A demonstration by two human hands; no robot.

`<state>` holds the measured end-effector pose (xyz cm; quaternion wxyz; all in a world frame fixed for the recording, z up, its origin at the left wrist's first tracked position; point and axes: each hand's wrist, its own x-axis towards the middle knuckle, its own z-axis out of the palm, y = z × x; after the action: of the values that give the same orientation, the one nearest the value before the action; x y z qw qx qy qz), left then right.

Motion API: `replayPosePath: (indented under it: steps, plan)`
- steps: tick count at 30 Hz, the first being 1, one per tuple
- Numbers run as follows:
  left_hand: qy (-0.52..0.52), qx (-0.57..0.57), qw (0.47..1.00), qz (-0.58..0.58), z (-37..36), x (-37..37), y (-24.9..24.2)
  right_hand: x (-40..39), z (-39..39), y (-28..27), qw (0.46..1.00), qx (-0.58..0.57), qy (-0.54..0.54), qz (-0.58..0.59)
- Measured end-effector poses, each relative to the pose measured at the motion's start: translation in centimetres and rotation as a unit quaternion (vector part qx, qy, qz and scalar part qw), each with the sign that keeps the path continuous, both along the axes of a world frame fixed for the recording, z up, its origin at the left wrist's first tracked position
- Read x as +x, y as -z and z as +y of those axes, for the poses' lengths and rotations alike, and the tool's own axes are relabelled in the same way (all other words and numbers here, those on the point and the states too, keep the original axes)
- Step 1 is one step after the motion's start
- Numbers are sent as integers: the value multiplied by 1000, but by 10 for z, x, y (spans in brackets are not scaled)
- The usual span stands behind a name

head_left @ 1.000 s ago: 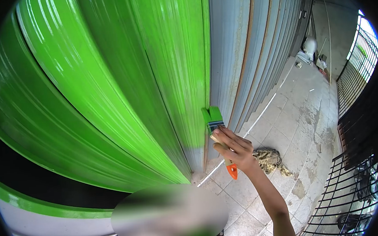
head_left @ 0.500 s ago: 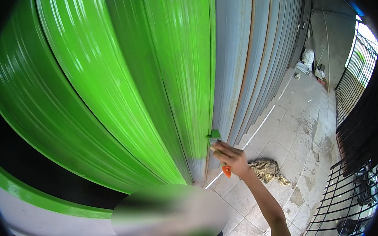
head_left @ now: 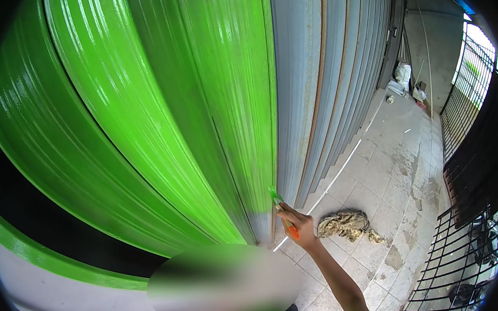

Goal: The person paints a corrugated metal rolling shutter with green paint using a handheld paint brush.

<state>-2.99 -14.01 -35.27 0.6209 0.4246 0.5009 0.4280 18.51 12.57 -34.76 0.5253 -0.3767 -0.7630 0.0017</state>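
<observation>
My right hand (head_left: 298, 226) is closed around the handle of a paintbrush (head_left: 273, 194), whose orange handle end pokes out below the fingers. Bright green paint covers the bristles. They are at the right edge of the green-painted stretch of a ridged metal door (head_left: 237, 69), low down, where a pale patch shows under the green. To the right, the grey ridged panels (head_left: 291, 60) carry rust-brown lines. My left hand does not show.
A crumpled, stained cloth (head_left: 349, 226) lies on the tiled floor (head_left: 376, 164). White bags (head_left: 403, 74) sit by the far wall. A black metal grille (head_left: 435, 264) stands at the lower right. A blurred oval hides the bottom middle.
My right hand has shifted slightly left and down. The brush has turned from lying flat across the panel edge to edge-on, its bristles now pointing up and left.
</observation>
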Motion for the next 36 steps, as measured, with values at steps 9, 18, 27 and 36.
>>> replayPosePath:
  steps: [9,18,27,36]
  plan:
    - [-4,7,1000,1,0,-1,-15,-16,24,-149,976,144,46,155]
    - [-12,3,1000,0,1,0,-5,-18,-16,44,991,-76,70,88]
    - [-14,20,1000,11,7,-8,-48,-15,20,-233,957,176,31,229]
    - [-25,19,999,23,5,-11,-51,-23,-1,-59,977,-6,44,209]
